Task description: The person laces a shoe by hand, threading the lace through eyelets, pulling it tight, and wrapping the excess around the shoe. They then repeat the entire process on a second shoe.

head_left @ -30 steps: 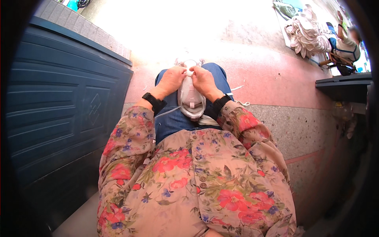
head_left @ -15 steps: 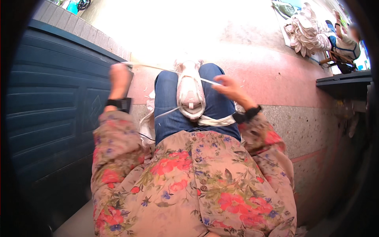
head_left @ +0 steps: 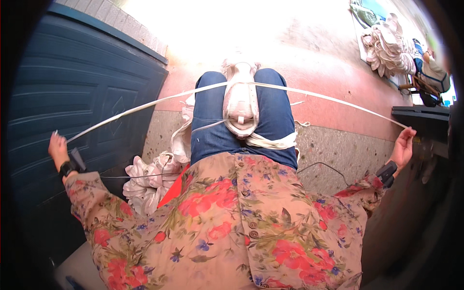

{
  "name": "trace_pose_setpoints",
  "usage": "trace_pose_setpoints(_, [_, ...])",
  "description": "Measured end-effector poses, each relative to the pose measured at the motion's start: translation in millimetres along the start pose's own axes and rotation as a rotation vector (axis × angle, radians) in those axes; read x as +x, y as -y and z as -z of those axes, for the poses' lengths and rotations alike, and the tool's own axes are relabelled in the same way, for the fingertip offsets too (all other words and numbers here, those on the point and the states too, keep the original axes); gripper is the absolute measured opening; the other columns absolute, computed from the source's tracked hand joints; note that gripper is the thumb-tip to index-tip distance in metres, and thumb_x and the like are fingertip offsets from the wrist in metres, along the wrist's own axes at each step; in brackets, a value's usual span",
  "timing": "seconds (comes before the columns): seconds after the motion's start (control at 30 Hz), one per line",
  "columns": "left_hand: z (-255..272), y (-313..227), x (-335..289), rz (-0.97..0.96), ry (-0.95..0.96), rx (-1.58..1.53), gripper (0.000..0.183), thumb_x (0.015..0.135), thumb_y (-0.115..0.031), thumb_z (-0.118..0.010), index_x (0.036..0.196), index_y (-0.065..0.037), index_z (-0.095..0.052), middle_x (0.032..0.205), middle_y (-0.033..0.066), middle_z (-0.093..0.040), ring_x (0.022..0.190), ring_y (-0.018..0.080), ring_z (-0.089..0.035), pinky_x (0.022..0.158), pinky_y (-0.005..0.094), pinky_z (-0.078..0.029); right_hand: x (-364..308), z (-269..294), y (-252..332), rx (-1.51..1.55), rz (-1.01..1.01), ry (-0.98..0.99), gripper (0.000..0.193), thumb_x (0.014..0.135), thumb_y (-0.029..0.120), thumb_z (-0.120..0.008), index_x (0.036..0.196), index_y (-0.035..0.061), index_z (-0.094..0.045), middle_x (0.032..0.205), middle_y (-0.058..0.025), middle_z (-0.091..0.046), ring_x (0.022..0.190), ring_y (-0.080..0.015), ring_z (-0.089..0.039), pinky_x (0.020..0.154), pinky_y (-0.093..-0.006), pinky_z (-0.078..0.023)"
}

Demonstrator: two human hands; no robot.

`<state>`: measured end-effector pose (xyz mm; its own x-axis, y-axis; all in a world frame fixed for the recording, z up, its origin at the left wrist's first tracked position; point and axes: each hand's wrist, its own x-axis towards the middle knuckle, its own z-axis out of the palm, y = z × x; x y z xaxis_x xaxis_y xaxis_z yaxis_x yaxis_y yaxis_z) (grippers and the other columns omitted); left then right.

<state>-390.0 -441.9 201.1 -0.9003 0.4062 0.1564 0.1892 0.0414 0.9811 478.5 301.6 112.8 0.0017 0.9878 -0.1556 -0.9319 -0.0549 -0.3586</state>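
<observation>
A pale pinkish-white shoe upper (head_left: 241, 99) rests between my knees, its heel end toward me. A white shoelace (head_left: 319, 94) crosses it near the toe end and stretches far out to both sides. My left hand (head_left: 59, 147) is closed on one end of the lace, out at the left. At the far right my right hand (head_left: 402, 145) pinches the other end. A bundle of white laces (head_left: 271, 141) lies across my right thigh, below the shoe upper. A thin loose strand (head_left: 209, 126) lies over my left thigh.
At my left stands a dark blue panelled door (head_left: 92, 92). Beside my left hip lies a pile of shoe uppers (head_left: 147, 183) with a dark cord over it. Another heap of uppers (head_left: 389, 46) is at the far right, near a partly visible person (head_left: 431, 70).
Both my hands have moved wide apart and toward me. The lace, then short on each side, is now drawn out long. The view has shifted slightly.
</observation>
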Motion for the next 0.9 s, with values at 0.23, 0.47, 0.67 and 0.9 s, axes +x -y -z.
trace_pose_setpoints(0.23, [-382,13,-51,0.409,0.191,0.042,0.040,0.076,-0.004,-0.057,0.114,0.002,-0.046,0.070,-0.0004,-0.049,0.053,0.0068,-0.048,0.047,0.0188,-0.038,-49,-42,-191,-1.236,-0.106,0.358,0.020,0.088,0.020,-0.051,0.097,0.0037,-0.061,0.083,-0.0070,-0.061,0.077,-0.0119,-0.057,0.075,-0.0256,-0.047])
trace_pose_setpoints(0.47, [-548,36,-124,0.672,0.855,0.148,0.018,0.081,-0.012,-0.055,0.092,0.002,-0.055,0.081,0.0096,-0.061,0.071,0.0130,-0.060,0.062,0.0212,-0.047,-141,-10,-351,-1.716,-0.141,1.305,0.014,0.078,0.015,-0.055,0.080,0.0038,-0.063,0.074,-0.0141,-0.059,0.074,-0.0310,-0.057,0.067,-0.0374,-0.045])
trace_pose_setpoints(0.67, [-613,56,-146,0.819,0.860,0.070,0.011,0.084,-0.009,-0.049,0.086,0.001,-0.053,0.082,0.0092,-0.059,0.075,0.0140,-0.059,0.062,0.0236,-0.047,-133,-4,-384,-1.963,0.197,1.223,0.012,0.076,0.017,-0.054,0.073,0.0099,-0.063,0.075,-0.0077,-0.056,0.080,-0.0263,-0.052,0.067,-0.0401,-0.039])
trace_pose_setpoints(0.9, [-639,82,-161,0.718,0.703,0.228,0.009,0.083,-0.009,-0.048,0.083,-0.001,-0.054,0.075,0.0069,-0.058,0.070,0.0130,-0.057,0.059,0.0229,-0.045,-125,-16,-396,-2.107,0.305,1.367,0.011,0.071,0.015,-0.054,0.070,0.0082,-0.062,0.078,-0.0062,-0.057,0.084,-0.0242,-0.052,0.069,-0.0378,-0.039])
